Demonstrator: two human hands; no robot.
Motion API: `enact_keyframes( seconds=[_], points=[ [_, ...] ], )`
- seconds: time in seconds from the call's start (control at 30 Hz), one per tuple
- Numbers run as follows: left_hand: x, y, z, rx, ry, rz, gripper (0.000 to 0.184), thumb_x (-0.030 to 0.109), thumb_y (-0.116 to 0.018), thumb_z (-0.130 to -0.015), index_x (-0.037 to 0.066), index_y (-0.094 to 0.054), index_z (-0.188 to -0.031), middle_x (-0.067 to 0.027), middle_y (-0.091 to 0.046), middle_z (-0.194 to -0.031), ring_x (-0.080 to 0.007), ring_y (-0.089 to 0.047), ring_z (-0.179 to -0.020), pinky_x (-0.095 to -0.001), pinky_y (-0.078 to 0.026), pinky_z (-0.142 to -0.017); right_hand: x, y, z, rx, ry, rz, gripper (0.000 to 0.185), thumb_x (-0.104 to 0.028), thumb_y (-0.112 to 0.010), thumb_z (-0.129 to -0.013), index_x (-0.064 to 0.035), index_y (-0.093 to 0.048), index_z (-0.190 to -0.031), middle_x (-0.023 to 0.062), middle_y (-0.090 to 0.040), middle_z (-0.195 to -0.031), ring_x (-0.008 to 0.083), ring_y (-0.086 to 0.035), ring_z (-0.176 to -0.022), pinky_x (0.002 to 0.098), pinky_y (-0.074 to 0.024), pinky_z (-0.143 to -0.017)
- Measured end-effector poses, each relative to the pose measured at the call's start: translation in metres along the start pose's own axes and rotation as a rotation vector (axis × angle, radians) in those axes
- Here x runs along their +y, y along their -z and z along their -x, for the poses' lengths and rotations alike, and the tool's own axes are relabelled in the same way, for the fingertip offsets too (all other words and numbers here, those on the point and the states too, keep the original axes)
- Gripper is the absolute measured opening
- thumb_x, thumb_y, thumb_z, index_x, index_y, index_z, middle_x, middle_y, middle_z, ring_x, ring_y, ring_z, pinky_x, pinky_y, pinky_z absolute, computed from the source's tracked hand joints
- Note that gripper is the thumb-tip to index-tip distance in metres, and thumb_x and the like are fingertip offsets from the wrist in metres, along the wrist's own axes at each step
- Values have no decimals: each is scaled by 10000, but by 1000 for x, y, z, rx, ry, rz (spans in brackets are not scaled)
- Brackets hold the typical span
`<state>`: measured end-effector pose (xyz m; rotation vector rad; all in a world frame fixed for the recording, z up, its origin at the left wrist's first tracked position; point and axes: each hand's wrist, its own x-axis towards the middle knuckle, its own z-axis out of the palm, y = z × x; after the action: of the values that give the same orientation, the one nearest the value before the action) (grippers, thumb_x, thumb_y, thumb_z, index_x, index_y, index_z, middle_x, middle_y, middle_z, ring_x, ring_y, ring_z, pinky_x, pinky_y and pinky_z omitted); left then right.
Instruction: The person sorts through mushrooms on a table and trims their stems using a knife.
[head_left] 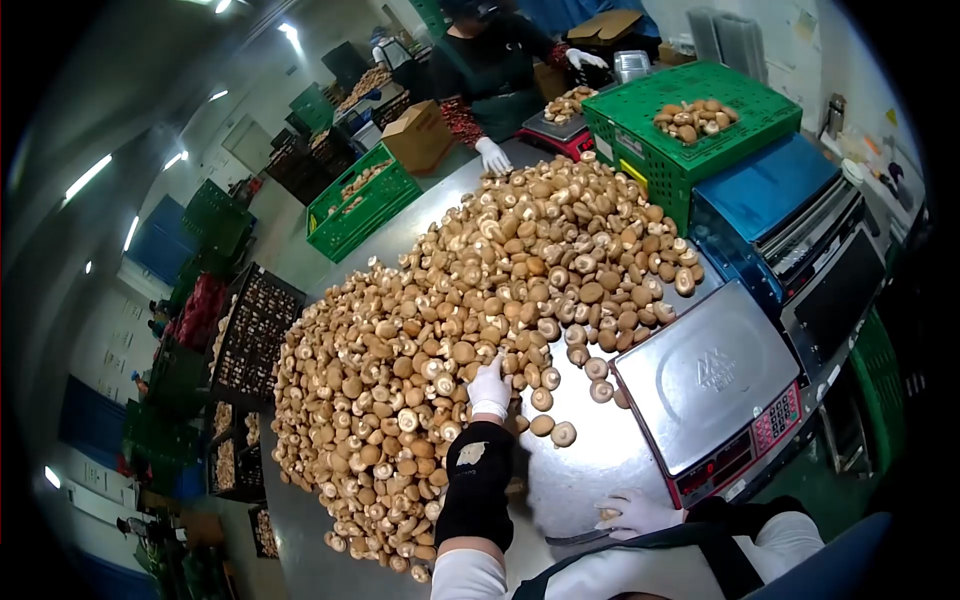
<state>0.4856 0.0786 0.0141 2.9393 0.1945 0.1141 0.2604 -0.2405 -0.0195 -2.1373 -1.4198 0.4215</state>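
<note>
Right grip is pinching a mushroom beside the near scale; left grip, closure unclear, is touching the mushroom pile left of that scale, possibly risking a slide if digging undercuts it.

Tilted head-worn view, forward and down across metal table

Matt against glossy
Matt mushrooms surround the left grip; glossy, smooth metal tabletop and scale pan beside the right grip.
</note>
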Motion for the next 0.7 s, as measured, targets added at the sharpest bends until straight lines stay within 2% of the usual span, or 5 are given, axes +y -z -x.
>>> enact_keyframes(
  seconds=[0.23, 0.37, 0.47, 0.53, 0.7],
  points=[
    [-30, -13, 7, 261, -29, 265, 316, 196, -692, -719, 115, -686, -1025, -164, -667, -895, -345, -629, -854, -413, -510, -776, -17, 38, -5, 228, -164, -302, 287, -194, -577, -837, -130, -617, -1114, 109, -597, -1144, 300, -509, -1124, 434, -371, -967],
    [-48, -5, 35, 488, -1, 534, 319, 88, -665, -767, 24, -652, -1079, -153, -691, -883, -235, -671, -780, -306, -513, -715, -27, 55, -4, 346, -255, -538, 275, -122, -573, -843, -21, -575, -1098, 151, -629, -1000, 288, -599, -953, 366, -446, -867],
    [-43, 46, 87, 395, 65, 622, 262, 49, -620, -802, 5, -651, -1058, -136, -693, -904, -193, -662, -797, -303, -508, -721, -31, 41, -2, 390, -426, -803, 238, -106, -544, -886, 19, -557, -1089, 152, -635, -966, 264, -621, -898, 322, -477, -820],
    [-39, 65, 135, 255, 4, 731, 333, 2, -616, -750, 36, -662, -1078, -146, -678, -900, -259, -659, -804, -317, -516, -726, -32, 42, -3, 335, -530, -972, 237, -108, -490, -936, 53, -538, -1104, 146, -639, -966, 189, -630, -884, 277, -496, -772],
    [-17, 53, 248, 97, -112, 267, 254, 100, -634, -759, 99, -672, -1011, -99, -643, -836, -305, -619, -807, -393, -502, -710, -28, 23, -7, 279, -581, -1230, 234, -111, -451, -959, 40, -531, -1119, 106, -630, -881, 142, -615, -678, 251, -503, -646]
  ],
)
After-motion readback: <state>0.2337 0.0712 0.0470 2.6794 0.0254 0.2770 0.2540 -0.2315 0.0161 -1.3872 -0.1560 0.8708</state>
